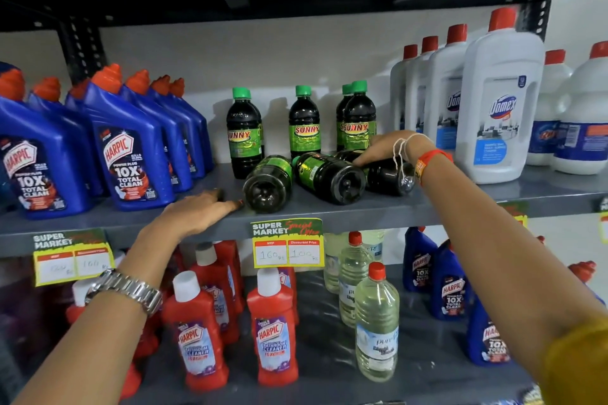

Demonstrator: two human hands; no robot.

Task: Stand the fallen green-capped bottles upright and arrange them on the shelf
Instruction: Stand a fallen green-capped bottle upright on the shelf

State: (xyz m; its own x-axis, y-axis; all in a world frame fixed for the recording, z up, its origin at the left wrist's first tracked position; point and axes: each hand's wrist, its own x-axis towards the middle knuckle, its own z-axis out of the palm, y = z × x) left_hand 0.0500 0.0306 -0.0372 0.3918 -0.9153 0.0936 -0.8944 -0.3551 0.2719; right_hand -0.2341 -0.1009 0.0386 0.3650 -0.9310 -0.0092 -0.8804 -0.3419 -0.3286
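Note:
Dark green-capped "Sunny" bottles stand upright at the back of the grey shelf: one on the left, one in the middle, and a pair on the right. Three more lie on their sides in front, bases toward me: a left one, a middle one and a right one. My right hand rests on top of the right fallen bottle, fingers curled over it. My left hand lies flat on the shelf edge, fingertips just short of the left fallen bottle.
Blue Harpic bottles crowd the shelf's left side and tall white Domex bottles the right. A price tag hangs on the shelf lip. The lower shelf holds red Harpic bottles and clear bottles.

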